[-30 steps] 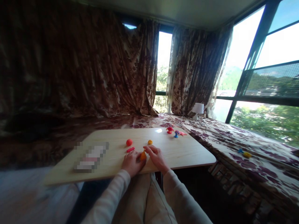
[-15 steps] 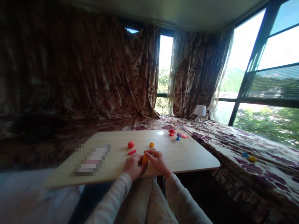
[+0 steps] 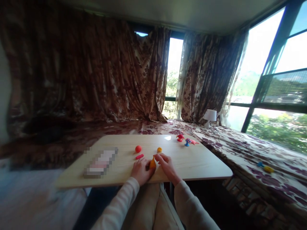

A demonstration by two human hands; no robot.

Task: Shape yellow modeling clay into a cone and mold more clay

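Observation:
My left hand (image 3: 141, 171) is closed around an orange, teardrop-shaped lump (image 3: 153, 164), which looks like modelling clay, near the front edge of the table. The lump narrows to a point at the top. At that tip, the thumb and forefinger of my right hand (image 3: 167, 164) are pinched together. Just beyond my left hand lies a short red stick (image 3: 139, 156), with a red ball (image 3: 138, 149) behind it. A small yellow-orange piece (image 3: 159, 149) sits past my right fingertips. My palms hide the lower part of the lump.
The pale wooden table (image 3: 203, 166) has a blurred-out flat item (image 3: 102, 162) on its left. Toward the far right stand a red toy figure (image 3: 180, 137) and a blue one (image 3: 187, 142), beside a pink piece (image 3: 194, 142). A blue-and-yellow object (image 3: 268, 168) rests on the flowered cover.
My right fingers have shifted from over the orange lump to its tip, and its pointed top now shows. The whole view has swung slightly left.

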